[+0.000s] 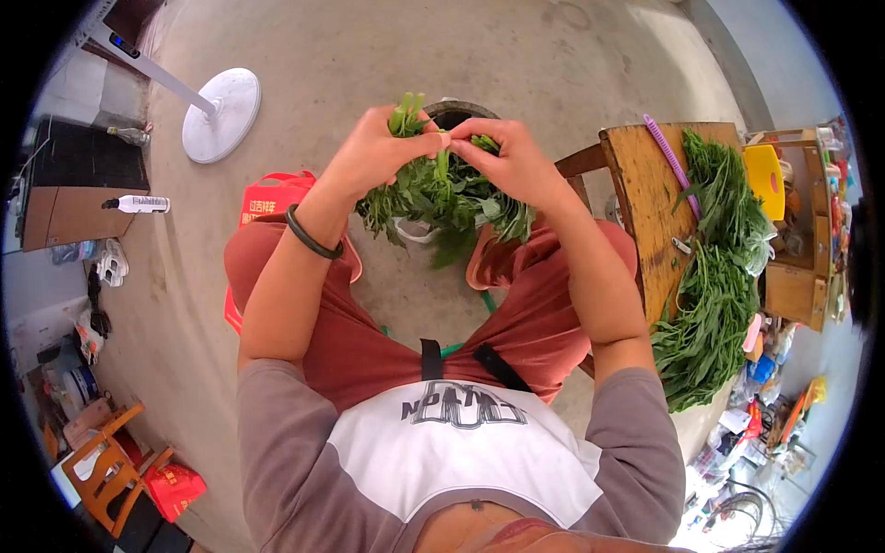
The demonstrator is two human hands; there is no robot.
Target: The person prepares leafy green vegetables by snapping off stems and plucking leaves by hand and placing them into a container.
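Observation:
Both hands meet in front of my knees over a bunch of leafy green stems. My left hand is closed around the bunch, with pale cut ends poking up above the fist. At its thumb, the fingertips of my right hand pinch a stem, and some green shows between its fingers. Leaves hang below both hands and partly cover a pale container whose contents I cannot make out. Just beyond the hands, a dark round bucket stands on the floor, partly hidden by them.
At the right stands a worn wooden table bearing a long purple strip and heaps of leafy greens. A red bag is beside my left knee. A white round stand base rests on the floor at the far left.

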